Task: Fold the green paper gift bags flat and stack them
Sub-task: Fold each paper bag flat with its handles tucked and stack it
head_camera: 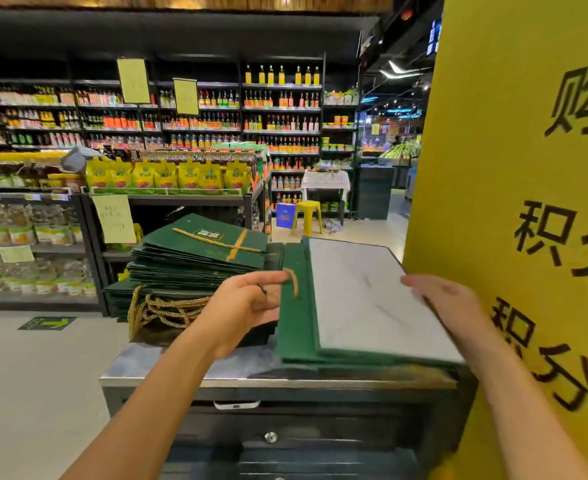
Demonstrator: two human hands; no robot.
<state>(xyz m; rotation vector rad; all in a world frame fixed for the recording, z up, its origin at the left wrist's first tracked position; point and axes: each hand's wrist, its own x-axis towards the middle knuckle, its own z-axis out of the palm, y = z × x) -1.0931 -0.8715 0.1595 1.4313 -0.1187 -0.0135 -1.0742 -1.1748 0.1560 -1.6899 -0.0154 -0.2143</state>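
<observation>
Presently my left hand [247, 306] pinches the green bag [296, 327] by its edge on the worktop [181, 367]; my right hand [448, 299] presses its pale card [365, 299], probably steadying it flat beside the folded stack [199, 252].

On the steel-topped bench [181, 370], the left grip [247, 306] holds the left edge of a flat dark green paper gift bag [296, 327] topped by a pale grey rectangular board [365, 296], whose right edge the right grip [448, 299] touches.

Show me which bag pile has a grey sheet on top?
The right pile, by the yellow pillar, held by the left hand. The left pile is topped green.
</observation>
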